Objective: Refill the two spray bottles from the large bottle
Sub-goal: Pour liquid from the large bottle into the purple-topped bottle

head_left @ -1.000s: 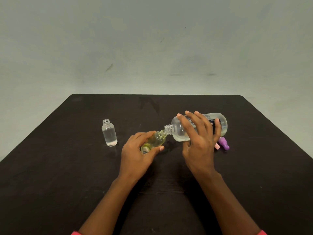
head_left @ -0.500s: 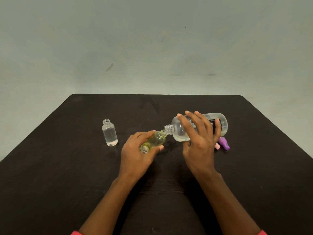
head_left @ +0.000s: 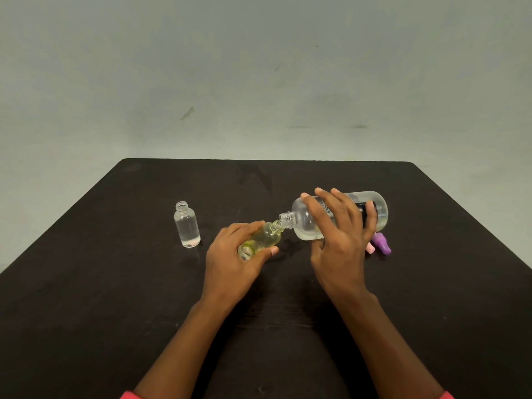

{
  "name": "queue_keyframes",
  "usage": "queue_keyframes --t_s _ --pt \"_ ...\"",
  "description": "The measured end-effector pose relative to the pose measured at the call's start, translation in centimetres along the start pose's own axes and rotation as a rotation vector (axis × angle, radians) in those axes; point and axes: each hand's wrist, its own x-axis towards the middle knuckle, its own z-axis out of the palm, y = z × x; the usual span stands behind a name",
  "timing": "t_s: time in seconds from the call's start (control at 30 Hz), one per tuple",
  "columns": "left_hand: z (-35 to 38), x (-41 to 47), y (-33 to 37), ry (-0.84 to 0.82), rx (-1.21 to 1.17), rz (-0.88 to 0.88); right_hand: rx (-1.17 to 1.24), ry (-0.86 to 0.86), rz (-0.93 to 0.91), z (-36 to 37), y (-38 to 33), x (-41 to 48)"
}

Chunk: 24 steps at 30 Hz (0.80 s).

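My right hand (head_left: 341, 240) grips the large clear bottle (head_left: 305, 223), tipped on its side with its open neck pointing left. My left hand (head_left: 230, 257) holds a small yellowish spray bottle (head_left: 263, 239), tilted so its mouth meets the large bottle's neck. A second small clear bottle (head_left: 186, 225) stands upright and uncapped on the black table (head_left: 115, 298), to the left of my left hand. It holds clear liquid.
A purple spray cap (head_left: 381, 244) and a pink cap (head_left: 370, 247) lie on the table just right of my right hand, partly hidden by it. A pale wall stands behind the table's far edge.
Almost nothing has moved; both hands keep the two bottles mouth to mouth in the same place.
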Motion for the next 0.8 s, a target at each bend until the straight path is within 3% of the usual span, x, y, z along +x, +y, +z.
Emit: queue_keyframes --t_s 0.8 --pt "0.00 0.01 0.00 -0.006 0.000 -0.003 -0.001 -0.001 0.000 -0.09 -0.14 0.01"
